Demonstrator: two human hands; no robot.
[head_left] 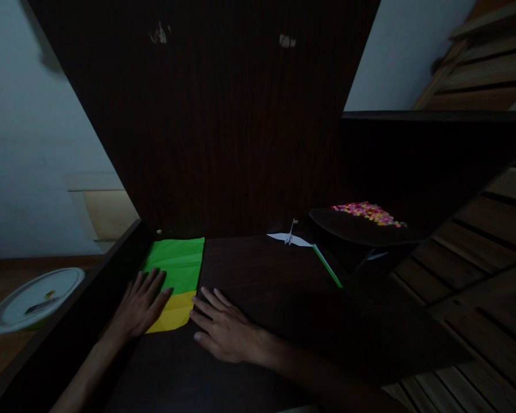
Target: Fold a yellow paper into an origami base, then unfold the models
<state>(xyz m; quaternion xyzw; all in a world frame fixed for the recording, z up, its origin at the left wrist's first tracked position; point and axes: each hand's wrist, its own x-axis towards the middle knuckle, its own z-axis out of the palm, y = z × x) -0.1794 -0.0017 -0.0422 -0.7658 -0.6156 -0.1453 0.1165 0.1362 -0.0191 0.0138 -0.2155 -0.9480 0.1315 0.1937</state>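
Observation:
A green sheet of paper (178, 261) with fold creases lies flat on the dark wooden desk (258, 275). Below it, towards me, shows a yellow paper part (176, 312); whether the two are one sheet I cannot tell. My left hand (141, 304) rests palm down over the left side of both colours, fingers spread. Flat beside the right edge of the yellow part lies my right hand (223, 327), its fingertips touching that edge. Neither hand grips anything.
At the back of the desk stands a white origami crane (289, 238), beside a thin green strip (327, 266). Several small pink, red and yellow pieces lie heaped on a dark shelf (335, 223) at right. A round white lid (17, 310) is beyond the left side board (69, 304).

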